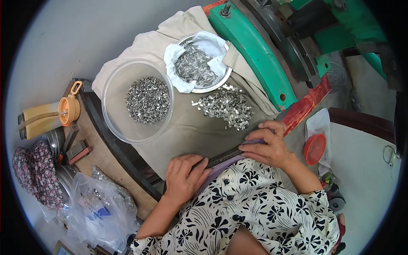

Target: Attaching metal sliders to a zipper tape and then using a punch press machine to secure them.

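A patterned shirt (225, 208) fills the foreground. Just beyond, the left hand (182, 176) and right hand (270, 146) pinch a purple cloth (224, 165) between fingers, along the bench (187, 142). Loose metal pieces (229, 106) lie between it and the lined bowl (226, 77); clear tub (111, 127) left, green machine (253, 53) right.

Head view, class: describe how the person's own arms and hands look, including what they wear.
The bare left hand and bare right hand show no gloves. The short cream cloth left sleeve and matching right sleeve are printed with black flowers and curved strokes.
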`<state>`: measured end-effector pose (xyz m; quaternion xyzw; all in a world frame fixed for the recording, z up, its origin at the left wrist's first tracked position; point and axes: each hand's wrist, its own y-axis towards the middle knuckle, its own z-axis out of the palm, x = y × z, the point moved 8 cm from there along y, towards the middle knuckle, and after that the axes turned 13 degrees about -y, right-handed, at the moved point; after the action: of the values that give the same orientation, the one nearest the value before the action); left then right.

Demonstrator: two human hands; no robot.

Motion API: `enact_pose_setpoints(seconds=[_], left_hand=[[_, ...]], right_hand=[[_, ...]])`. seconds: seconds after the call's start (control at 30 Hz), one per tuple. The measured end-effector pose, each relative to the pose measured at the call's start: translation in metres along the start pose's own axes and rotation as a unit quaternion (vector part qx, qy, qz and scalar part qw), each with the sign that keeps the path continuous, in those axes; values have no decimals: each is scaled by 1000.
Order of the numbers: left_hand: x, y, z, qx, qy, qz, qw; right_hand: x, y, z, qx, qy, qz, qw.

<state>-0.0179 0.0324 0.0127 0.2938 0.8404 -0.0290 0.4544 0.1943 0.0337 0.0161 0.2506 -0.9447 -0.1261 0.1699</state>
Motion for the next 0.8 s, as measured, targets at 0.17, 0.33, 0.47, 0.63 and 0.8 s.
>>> enact_pose_setpoints(seconds=[0.17,0.33,0.47,0.63,0.8], left_hand=[[-1,1,0,-2,4,-1,1000],[0,2,1,3,4,-6,1000],[0,3,2,3,1,-7,1000],[0,3,1,0,1,-12,1000],[-2,2,0,-8,6,-7,1000]], right_hand=[[-9,3,5,37,57,46,997],[-12,2,4,48,64,63,995],[-15,1,4,54,79,81,992],[-14,-3,-4,17,79,73,994],[5,-2,-19,-21,8,17,1000]])
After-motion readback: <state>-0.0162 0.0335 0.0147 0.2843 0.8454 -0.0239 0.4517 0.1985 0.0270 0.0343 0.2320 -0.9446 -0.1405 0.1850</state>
